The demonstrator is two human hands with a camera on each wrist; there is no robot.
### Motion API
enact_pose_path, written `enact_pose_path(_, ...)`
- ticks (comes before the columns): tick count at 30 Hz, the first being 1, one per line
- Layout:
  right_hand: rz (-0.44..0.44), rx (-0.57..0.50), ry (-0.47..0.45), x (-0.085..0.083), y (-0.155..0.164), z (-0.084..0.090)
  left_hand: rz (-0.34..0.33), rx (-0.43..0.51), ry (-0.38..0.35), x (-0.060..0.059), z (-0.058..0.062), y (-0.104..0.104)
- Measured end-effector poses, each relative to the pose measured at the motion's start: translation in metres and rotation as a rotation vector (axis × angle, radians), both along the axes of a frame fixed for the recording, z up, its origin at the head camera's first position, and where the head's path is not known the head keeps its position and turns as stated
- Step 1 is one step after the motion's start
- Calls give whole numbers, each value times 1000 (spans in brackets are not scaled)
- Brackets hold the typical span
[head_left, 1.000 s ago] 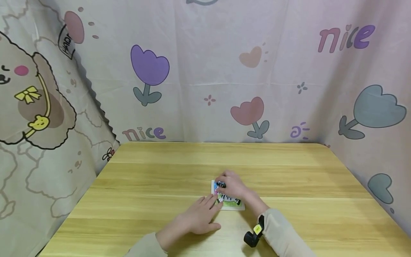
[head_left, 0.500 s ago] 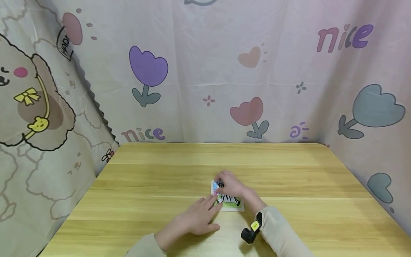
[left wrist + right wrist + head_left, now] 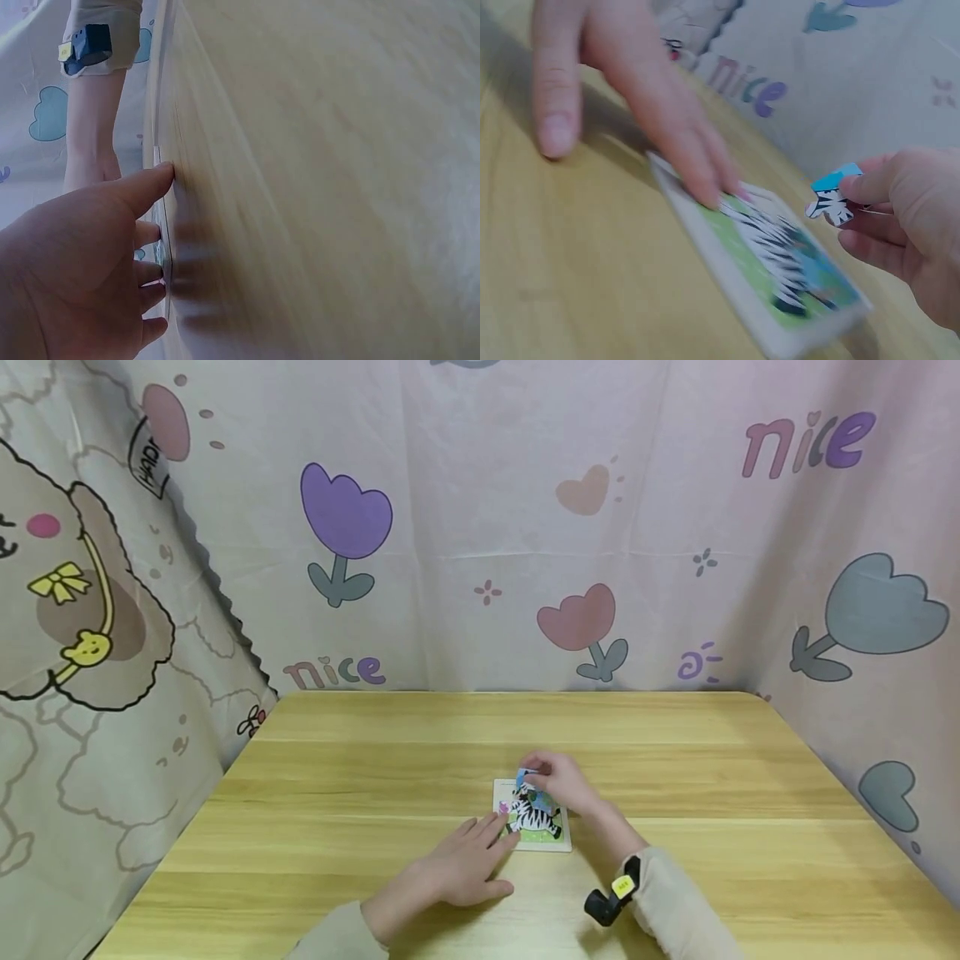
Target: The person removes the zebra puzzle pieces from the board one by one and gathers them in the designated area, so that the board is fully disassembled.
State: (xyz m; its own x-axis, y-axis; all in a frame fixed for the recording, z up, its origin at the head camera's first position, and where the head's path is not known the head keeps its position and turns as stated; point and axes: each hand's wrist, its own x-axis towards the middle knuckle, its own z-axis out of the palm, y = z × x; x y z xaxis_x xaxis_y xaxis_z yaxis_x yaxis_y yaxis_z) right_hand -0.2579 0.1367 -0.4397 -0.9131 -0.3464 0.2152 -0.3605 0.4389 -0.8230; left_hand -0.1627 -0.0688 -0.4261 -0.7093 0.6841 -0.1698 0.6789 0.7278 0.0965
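Observation:
A small zebra jigsaw board [image 3: 534, 820] [image 3: 780, 274] lies flat on the wooden table [image 3: 337, 777]. My left hand [image 3: 465, 868] [image 3: 90, 255] rests flat with straight fingers, its fingertips [image 3: 705, 187] pressing the board's near-left edge. My right hand [image 3: 558, 781] [image 3: 907, 225] hovers over the board's far end and pinches one puzzle piece [image 3: 527, 777] [image 3: 831, 196], blue with zebra stripes, lifted clear of the board.
Cartoon-printed cloth [image 3: 480, 527] walls the table on the back, left and right. A black wrist camera with a yellow tag [image 3: 611, 897] sits on my right sleeve. Bare tabletop [image 3: 750, 793] lies on both sides of the board.
My right hand has lifted a puzzle piece off the board's far end and drawn slightly right. The left hand has kept its place on the board's edge.

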Motion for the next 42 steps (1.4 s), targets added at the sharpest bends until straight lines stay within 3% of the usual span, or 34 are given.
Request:
enact_pose_path(8,-211,38,18,-5,60,-5,1,8,-28,0,0,0)
enact_pose_path(16,-259,149,13,-3,98,-13,-2,10,-21,-2,-3,-1)
enact_pose_path(23,-261,211,-7,-4,101,-17,-4,7,-17,-2,-2,0)
enact_pose_path(37,-302,333,69,-8,93,-19,-7,13,-17,-3,-3,0)
enact_pose_path(42,-298,316,80,-3,81,-13,-5,9,-20,-2,-2,0)
